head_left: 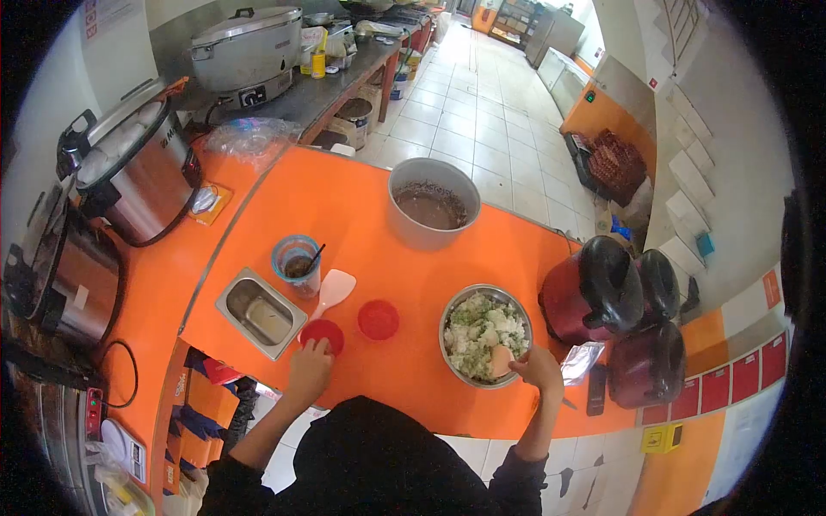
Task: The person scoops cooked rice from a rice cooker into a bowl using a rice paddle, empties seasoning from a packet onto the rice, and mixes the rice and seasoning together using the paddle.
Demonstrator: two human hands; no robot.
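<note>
On the orange table [258, 206], my left hand [311, 368] has its fingers on the rim of a red cup [325, 334]. A second red cup [378, 320] stands just to the right of it. My right hand [539, 370] grips a pale orange scoop [502, 361], whose head rests in the rice mixed with green bits [482, 322]. That rice fills a steel bowl [444, 331]. A white paddle [335, 290] lies behind the red cups.
Left of the cups are a steel tray [261, 314] and a plastic cup with dark contents [297, 262]. A deep grey pot [433, 206] stands at the back edge. Dark red cookers [585, 297], foil [581, 363] and a black phone-like object [596, 390] are at right.
</note>
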